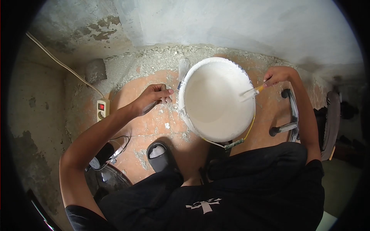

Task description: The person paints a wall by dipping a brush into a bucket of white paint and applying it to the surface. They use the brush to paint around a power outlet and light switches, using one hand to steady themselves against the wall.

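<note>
A large white bucket (184, 115) full of pale, creamy liquid stands on the floor in front of me. My right hand (278, 75) grips a paintbrush (260, 88) by its yellow handle at the bucket's right side. The brush's whitish bristles reach over the rim, and their tip is at the liquid. Left of the bucket, my left hand (153, 98) hovers with loosely curled fingers and nothing visible in it. A flat-bladed scraper (184, 68) lies against the bucket's far left side, partly hidden by the rim. The bucket's handle (234, 144) hangs down on the near side.
A power strip (102, 109) with a lit red switch and a cord (63, 66) is at left. A dark cylindrical object (95, 70) sits by the wall. A metal stand with black feet (293, 111) is at right. Plaster debris (154, 59) lines the wall's base.
</note>
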A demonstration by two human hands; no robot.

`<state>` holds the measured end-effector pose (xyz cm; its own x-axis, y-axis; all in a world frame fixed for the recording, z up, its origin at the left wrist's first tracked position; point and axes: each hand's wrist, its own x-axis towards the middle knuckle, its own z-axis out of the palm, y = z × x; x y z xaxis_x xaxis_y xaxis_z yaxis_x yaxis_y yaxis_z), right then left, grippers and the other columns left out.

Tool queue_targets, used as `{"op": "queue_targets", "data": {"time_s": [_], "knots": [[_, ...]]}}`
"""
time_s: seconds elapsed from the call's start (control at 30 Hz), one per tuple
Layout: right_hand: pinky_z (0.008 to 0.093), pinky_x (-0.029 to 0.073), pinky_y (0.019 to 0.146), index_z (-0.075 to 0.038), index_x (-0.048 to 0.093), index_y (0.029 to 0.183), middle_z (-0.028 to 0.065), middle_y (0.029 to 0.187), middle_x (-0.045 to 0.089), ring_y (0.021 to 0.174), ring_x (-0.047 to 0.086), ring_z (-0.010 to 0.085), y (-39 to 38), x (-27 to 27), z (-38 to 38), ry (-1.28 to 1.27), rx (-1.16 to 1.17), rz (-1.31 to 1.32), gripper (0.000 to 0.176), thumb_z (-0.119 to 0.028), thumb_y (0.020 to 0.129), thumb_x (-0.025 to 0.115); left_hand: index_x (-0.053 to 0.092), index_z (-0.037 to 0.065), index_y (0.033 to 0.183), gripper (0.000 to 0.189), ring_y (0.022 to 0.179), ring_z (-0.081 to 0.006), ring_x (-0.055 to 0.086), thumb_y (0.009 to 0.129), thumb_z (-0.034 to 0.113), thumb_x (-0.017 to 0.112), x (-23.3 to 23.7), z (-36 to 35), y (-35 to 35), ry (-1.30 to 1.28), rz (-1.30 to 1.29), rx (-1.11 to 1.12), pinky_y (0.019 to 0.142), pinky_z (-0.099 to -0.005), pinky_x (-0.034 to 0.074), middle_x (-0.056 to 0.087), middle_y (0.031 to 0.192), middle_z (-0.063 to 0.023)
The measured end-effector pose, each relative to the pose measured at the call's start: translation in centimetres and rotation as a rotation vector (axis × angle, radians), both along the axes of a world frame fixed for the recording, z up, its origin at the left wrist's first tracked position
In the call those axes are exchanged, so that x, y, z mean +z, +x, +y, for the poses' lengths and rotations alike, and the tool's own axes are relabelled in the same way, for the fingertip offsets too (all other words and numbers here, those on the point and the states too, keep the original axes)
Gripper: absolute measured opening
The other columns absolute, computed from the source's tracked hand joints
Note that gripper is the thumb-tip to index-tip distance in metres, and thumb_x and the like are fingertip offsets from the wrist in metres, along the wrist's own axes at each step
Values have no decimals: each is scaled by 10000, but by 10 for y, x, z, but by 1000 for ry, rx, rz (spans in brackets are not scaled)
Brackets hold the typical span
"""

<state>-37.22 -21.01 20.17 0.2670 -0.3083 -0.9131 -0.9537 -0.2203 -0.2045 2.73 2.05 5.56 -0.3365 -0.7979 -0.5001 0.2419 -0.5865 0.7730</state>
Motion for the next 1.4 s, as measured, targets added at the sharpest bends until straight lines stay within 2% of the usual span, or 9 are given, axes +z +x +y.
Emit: {"op": "queue_targets", "data": {"time_s": [0.2,0.33,0.5,0.63,0.83,0.9,1.07,1.17,1.4], "knots": [[234,402,593,-63,692,888,-33,709,591,645,504,75,-8,-8,-8,60,75,-88,297,-330,762,712,558,114,871,189,787,-98,561,900,300,567,3,-1,-6,15,-9,-7,748,-272,408,606,813,-15],[216,417,694,-34,654,907,-52,769,611,753,538,50,-6,1,-7,157,-31,-196,202,-173,775,716,557,86,924,315,793,-150,549,933,384,455,-5,-4,-10,20,45,-28,754,-287,419,599,866,-62],[246,460,763,8,597,902,-2,862,618,818,572,90,2,8,-3,218,-275,-421,189,13,737,689,551,70,908,386,748,-149,559,924,445,465,-13,-10,-4,29,-7,-17,713,-286,437,586,845,-56],[245,445,756,-8,595,956,-6,882,613,810,559,81,26,23,11,179,-211,-589,206,-38,774,687,554,68,909,385,736,-138,561,914,449,492,-31,-17,15,5,-156,-6,700,-277,437,587,818,-47],[256,452,742,-22,519,980,17,829,576,760,542,103,114,40,45,135,-367,-1037,171,-87,857,618,581,37,930,370,676,-131,550,891,401,533,-60,-25,28,-7,-251,36,643,-274,445,590,804,-56],[252,448,715,-38,487,1029,29,824,563,732,531,104,157,43,62,-66,-410,-1086,168,-140,915,556,572,38,918,356,691,-133,556,899,391,534,-59,-31,27,-5,-241,21,654,-273,451,586,807,-56],[232,389,644,-70,435,1071,22,846,513,697,474,88,249,17,84,-119,-384,-1219,162,-191,968,464,578,20,949,363,714,-133,558,913,377,522,-52,-46,13,-56,-244,-46,669,-268,458,590,833,-61],[218,374,624,-71,425,1066,18,831,502,682,460,86,292,-13,96,-128,-577,-1319,164,-210,981,441,582,-1,1042,443,744,-185,576,863,402,542,-56,-53,8,-122,-225,-60,671,-309,463,600,876,-97],[241,390,607,-72,405,1033,22,827,485,661,447,89,358,-44,117,-144,-833,-1498,156,-222,992,418,596,5,990,407,750,-155,560,876,393,549,-54,-42,18,-120,-295,-121,681,-275,463,597,868,-65]]}}
